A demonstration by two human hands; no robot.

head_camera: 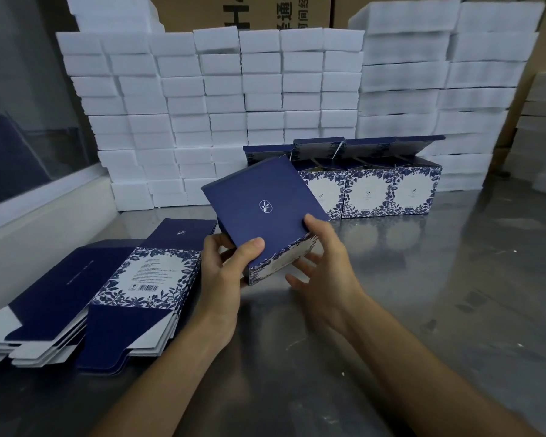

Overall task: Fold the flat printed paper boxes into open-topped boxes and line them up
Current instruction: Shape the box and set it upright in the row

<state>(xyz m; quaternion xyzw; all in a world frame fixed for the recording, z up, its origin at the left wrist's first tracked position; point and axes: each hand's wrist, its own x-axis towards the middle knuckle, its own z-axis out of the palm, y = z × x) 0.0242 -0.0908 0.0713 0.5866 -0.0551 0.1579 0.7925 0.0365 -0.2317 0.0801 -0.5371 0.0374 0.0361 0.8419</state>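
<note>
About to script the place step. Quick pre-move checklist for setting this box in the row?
1. Held box gripped by left hand and right hand: ok.
2. Closed blue panel faces camera; box needs turning open side up: not ok.
3. Bottom flaps locked: cannot tell.
4. Row of folded boxes upright, lids open: ok.
5. Bare table right of row: ok.
6. Flat stack within left reach: ok.

The box in my hands (259, 206) shows navy with a small white emblem, its side blue-and-white floral. My flat stack (145, 279) matches; foam blocks (221, 89) behind are white.
</note>
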